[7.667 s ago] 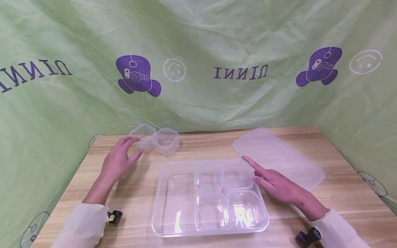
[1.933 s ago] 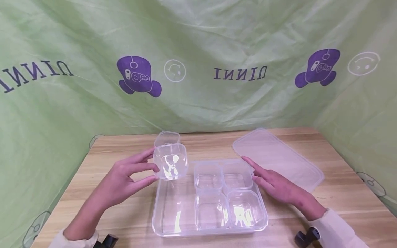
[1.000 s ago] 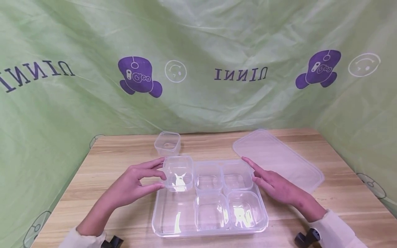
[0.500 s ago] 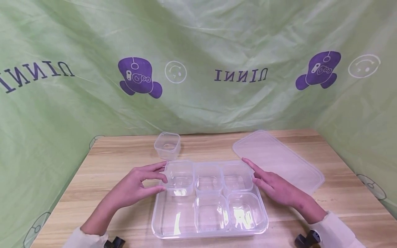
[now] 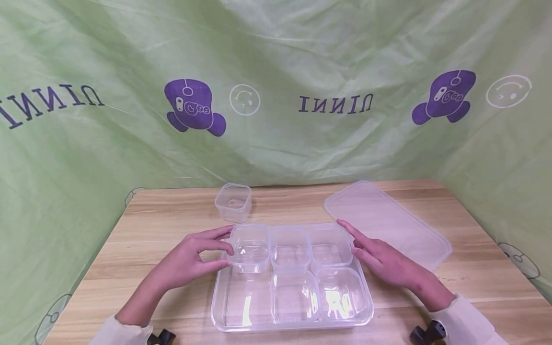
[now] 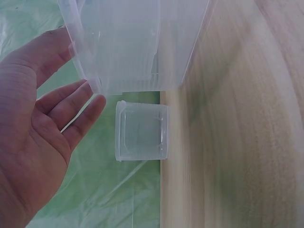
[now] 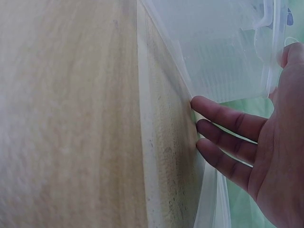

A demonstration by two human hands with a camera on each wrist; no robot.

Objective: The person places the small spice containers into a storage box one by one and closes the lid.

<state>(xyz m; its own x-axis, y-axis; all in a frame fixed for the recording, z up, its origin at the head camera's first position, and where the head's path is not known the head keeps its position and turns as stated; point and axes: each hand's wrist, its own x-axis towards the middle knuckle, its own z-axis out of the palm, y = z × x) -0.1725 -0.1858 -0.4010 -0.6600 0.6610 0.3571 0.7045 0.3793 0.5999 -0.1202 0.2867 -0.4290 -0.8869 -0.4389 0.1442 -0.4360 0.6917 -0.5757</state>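
A clear rectangular tray (image 5: 243, 306) sits on the table, holding several small clear square containers. One small container (image 5: 250, 247) stands in its back left corner. My left hand (image 5: 189, 258) rests at the tray's left edge beside it, fingertips and thumb touching near the rim with fingers relaxed. In the left wrist view, the left hand (image 6: 42, 114) is spread at the tray corner. My right hand (image 5: 381, 258) rests on the tray's right side with straight fingers, one fingertip at the back right corner. In the right wrist view, the right hand (image 7: 270, 128) touches the tray wall.
Another small container (image 5: 233, 203) stands on the wooden table (image 5: 151, 215) behind the tray. A translucent flat lid (image 5: 388, 220) lies at the back right, partly behind the right hand. A green printed cloth (image 5: 276, 139) hangs around the table's back and sides.
My left hand has carried the small container from the back left into the tray's back left corner, where it settled slightly lower. The right hand has stayed in place.
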